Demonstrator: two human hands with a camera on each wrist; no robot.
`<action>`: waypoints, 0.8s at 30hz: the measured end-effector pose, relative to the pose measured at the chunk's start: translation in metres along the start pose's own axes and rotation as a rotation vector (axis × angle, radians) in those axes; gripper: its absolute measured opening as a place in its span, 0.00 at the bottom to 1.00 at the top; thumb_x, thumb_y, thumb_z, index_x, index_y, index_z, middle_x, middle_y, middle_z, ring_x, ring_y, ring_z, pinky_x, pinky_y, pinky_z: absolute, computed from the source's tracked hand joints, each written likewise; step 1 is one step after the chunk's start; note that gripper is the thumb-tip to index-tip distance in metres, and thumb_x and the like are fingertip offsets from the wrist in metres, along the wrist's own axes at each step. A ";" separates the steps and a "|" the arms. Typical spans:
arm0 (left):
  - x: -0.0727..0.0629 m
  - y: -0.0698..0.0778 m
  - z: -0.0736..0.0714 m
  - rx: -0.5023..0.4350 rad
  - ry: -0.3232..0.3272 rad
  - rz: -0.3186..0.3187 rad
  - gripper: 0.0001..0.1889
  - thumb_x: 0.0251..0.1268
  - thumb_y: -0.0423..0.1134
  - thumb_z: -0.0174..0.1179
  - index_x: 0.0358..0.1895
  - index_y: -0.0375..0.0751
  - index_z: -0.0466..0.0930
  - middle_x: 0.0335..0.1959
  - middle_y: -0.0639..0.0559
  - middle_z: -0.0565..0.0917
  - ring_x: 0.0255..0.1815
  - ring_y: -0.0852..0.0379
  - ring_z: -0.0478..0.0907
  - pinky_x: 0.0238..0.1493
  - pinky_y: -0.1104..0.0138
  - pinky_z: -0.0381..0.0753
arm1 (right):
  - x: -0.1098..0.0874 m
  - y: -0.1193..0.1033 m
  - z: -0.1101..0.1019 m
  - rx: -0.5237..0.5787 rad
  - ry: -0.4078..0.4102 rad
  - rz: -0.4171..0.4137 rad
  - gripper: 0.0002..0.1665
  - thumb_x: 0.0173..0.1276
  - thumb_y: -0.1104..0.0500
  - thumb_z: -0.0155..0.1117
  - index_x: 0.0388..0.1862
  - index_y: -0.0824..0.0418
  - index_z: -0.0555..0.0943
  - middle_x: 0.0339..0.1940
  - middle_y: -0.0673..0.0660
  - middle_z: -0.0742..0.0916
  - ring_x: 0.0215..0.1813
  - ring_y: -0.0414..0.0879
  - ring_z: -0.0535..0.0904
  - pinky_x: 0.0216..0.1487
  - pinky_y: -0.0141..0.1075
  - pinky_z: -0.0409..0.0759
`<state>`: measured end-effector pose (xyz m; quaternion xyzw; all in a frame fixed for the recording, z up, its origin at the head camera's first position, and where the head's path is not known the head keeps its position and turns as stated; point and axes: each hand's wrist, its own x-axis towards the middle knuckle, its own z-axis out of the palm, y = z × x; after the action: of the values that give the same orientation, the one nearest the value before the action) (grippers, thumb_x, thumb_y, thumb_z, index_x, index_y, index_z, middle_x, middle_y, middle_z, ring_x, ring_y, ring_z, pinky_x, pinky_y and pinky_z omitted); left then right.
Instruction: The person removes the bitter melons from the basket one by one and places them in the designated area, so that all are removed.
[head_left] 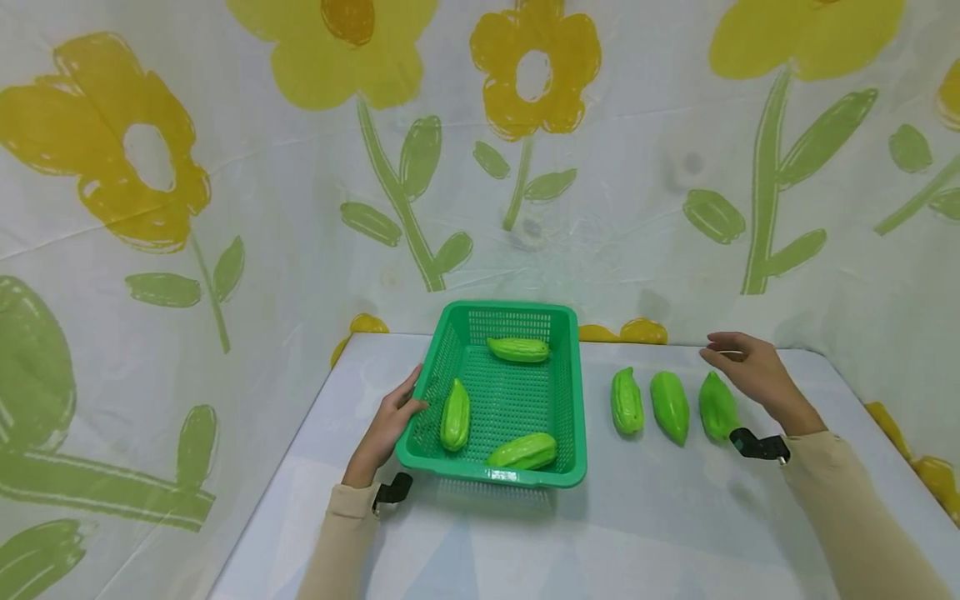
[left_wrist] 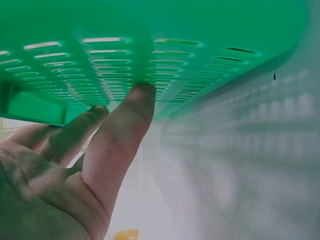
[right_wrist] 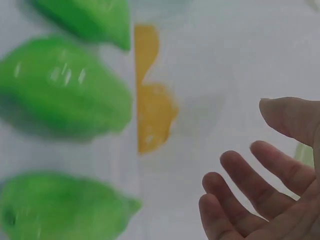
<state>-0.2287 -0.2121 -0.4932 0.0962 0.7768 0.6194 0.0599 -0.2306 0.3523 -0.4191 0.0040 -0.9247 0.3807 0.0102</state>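
A green plastic basket (head_left: 579,392) stands on the table with three ridged green bitter melons inside: one at the back (head_left: 519,350), one at the left (head_left: 455,417) and one at the front (head_left: 523,452). Against the basket's left side rests my left hand (head_left: 386,429). In the left wrist view its thumb (left_wrist: 125,130) touches the slotted wall, fingers fairly straight. Right of the basket lie a ridged bitter melon (head_left: 627,402) and two smoother, pointed green fruits, the middle one (head_left: 670,407) and the right one (head_left: 717,407). My right hand (head_left: 757,375) hovers beyond the right one, holding nothing, fingers loosely bent.
The pale table (head_left: 600,533) ends at a hanging white cloth (head_left: 615,225) printed with yellow flowers, behind and on both sides. Each wrist carries a small black camera, seen at the left wrist (head_left: 393,489) and the right wrist (head_left: 761,445).
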 end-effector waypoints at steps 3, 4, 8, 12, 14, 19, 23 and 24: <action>0.000 -0.001 0.000 -0.004 0.002 -0.007 0.38 0.76 0.35 0.50 0.85 0.51 0.47 0.87 0.52 0.51 0.88 0.48 0.43 0.85 0.45 0.48 | -0.002 -0.026 0.007 0.027 0.000 -0.063 0.38 0.81 0.44 0.53 0.76 0.70 0.67 0.70 0.76 0.76 0.71 0.76 0.71 0.66 0.70 0.73; 0.000 -0.001 -0.001 -0.003 0.003 -0.008 0.38 0.76 0.35 0.51 0.85 0.52 0.48 0.86 0.53 0.51 0.88 0.48 0.43 0.85 0.45 0.48 | -0.003 -0.034 0.009 0.036 -0.001 -0.089 0.37 0.81 0.45 0.54 0.76 0.70 0.68 0.69 0.75 0.77 0.71 0.75 0.72 0.66 0.69 0.74; 0.000 -0.001 -0.001 0.004 0.004 -0.003 0.38 0.76 0.35 0.50 0.85 0.54 0.48 0.87 0.53 0.51 0.88 0.47 0.43 0.85 0.45 0.47 | -0.008 -0.067 0.019 0.042 0.004 -0.196 0.32 0.80 0.48 0.59 0.72 0.68 0.73 0.66 0.72 0.80 0.67 0.72 0.78 0.62 0.50 0.84; 0.001 -0.002 -0.001 0.016 0.004 0.004 0.38 0.76 0.36 0.50 0.85 0.50 0.48 0.87 0.51 0.50 0.88 0.45 0.43 0.84 0.43 0.48 | -0.013 -0.094 0.030 0.059 -0.013 -0.273 0.29 0.79 0.50 0.60 0.70 0.67 0.75 0.64 0.70 0.83 0.63 0.66 0.82 0.52 0.21 0.78; 0.001 -0.002 -0.001 0.024 0.006 0.008 0.37 0.77 0.36 0.50 0.85 0.48 0.48 0.87 0.50 0.50 0.88 0.44 0.43 0.84 0.42 0.49 | -0.016 -0.104 0.038 0.081 -0.028 -0.304 0.28 0.79 0.51 0.61 0.69 0.66 0.76 0.63 0.68 0.83 0.62 0.60 0.83 0.51 0.17 0.76; 0.001 -0.002 -0.002 0.024 0.003 0.010 0.37 0.77 0.36 0.50 0.85 0.49 0.48 0.87 0.48 0.49 0.88 0.40 0.43 0.83 0.39 0.50 | -0.022 -0.124 0.056 0.136 -0.078 -0.374 0.24 0.78 0.54 0.63 0.66 0.64 0.78 0.61 0.63 0.85 0.57 0.43 0.84 0.54 0.19 0.78; 0.001 -0.002 -0.002 0.025 0.001 0.009 0.37 0.77 0.36 0.49 0.85 0.49 0.48 0.87 0.49 0.48 0.88 0.40 0.44 0.83 0.39 0.50 | -0.028 -0.137 0.071 0.162 -0.117 -0.423 0.23 0.77 0.56 0.64 0.65 0.64 0.79 0.60 0.62 0.86 0.58 0.51 0.85 0.56 0.24 0.81; 0.001 -0.002 -0.002 0.025 0.004 0.009 0.37 0.77 0.36 0.50 0.85 0.49 0.49 0.87 0.49 0.49 0.88 0.40 0.44 0.83 0.39 0.50 | -0.029 -0.141 0.075 0.166 -0.126 -0.439 0.23 0.77 0.57 0.64 0.66 0.65 0.79 0.60 0.62 0.86 0.58 0.54 0.85 0.56 0.26 0.82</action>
<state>-0.2300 -0.2142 -0.4944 0.0993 0.7842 0.6101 0.0545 -0.2005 0.1995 -0.3738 0.2294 -0.8660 0.4431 0.0348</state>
